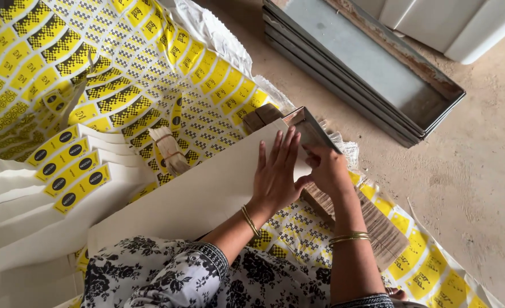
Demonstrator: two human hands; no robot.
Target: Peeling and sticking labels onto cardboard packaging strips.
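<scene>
While the left hand (275, 171) lies flat and open on the white board (207, 188), the right hand (326, 168) pinches that board's far corner beside the metal trays (366, 63).

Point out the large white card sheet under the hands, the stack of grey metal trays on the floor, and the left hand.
Large white card sheet (195, 194): head view, bare middle of its face.
Stack of grey metal trays (366, 63): head view, top tray's flat bottom.
Left hand (275, 174): head view, back of the hand.

Both hands, left hand (275, 174) beside right hand (326, 171), lie on the card sheet (190, 194); printed sheets (121, 74) spread behind-left, stacked metal trays (366, 68) behind-right on the floor (475, 171)
</scene>
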